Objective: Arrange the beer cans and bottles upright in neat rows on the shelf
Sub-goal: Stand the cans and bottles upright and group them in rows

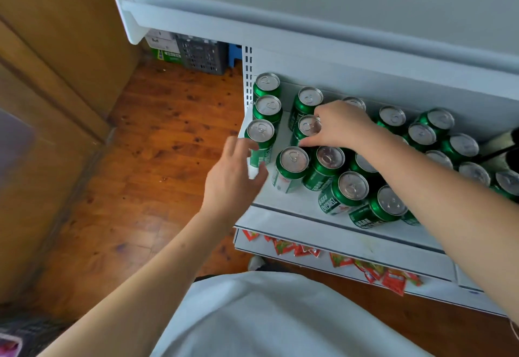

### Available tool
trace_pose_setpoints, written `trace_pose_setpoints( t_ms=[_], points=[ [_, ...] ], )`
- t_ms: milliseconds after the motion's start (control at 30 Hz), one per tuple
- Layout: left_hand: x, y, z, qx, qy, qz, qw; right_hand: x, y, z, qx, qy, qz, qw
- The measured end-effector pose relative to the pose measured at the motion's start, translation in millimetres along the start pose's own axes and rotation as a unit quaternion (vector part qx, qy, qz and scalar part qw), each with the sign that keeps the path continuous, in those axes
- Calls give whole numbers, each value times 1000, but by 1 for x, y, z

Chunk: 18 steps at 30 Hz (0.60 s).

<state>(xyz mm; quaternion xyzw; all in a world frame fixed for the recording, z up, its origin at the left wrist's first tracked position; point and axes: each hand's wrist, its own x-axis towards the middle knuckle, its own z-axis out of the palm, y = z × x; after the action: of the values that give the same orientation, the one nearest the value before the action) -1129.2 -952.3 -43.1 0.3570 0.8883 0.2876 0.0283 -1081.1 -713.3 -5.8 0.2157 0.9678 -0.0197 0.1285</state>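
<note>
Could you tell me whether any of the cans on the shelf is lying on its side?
No, every visible can on the shelf stands upright.

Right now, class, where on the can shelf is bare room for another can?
Bare shelf lies between the left column of cans and the right hand; another strip runs along the front edge. Right of that, cans crowd together.

White lettering reading "TSINGTAO" ran down the side of one green aluminium beer can (341, 196) near the front edge of the white metal shelf (283, 202). Print on the neighbouring cans, and on the red sachets (393, 280) on the lower shelf, was too small or blurred to read.
</note>
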Motion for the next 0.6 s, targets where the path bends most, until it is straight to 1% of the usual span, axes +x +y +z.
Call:
trace_pose_setpoints(
  t_ms=[67, 100, 200, 300, 400, 533, 600],
  points=[
    [-2, 15, 8, 32, -18, 90, 995, 4, -5, 4, 16, 29, 16, 999],
    [1, 21, 15, 52, -28, 118, 991, 7, -7, 5, 18, 42, 25, 999],
    [10, 27, 36, 110, -53, 168, 978, 15, -6, 11, 51, 78, 48, 994],
    [17, 25, 44, 172, -50, 189, 965, 18, 1, 15, 106, 75, 52, 990],
    [19, 22, 45, 176, -20, 210, 962, 18, 8, 16, 117, 62, 44, 990],
    [25, 20, 43, 179, 16, 221, 958, 19, 13, 3, 191, 114, 103, 969],
    [30, 20, 46, 184, 25, 216, 959, 22, 6, -6, 207, 104, 121, 965]
  ],
)
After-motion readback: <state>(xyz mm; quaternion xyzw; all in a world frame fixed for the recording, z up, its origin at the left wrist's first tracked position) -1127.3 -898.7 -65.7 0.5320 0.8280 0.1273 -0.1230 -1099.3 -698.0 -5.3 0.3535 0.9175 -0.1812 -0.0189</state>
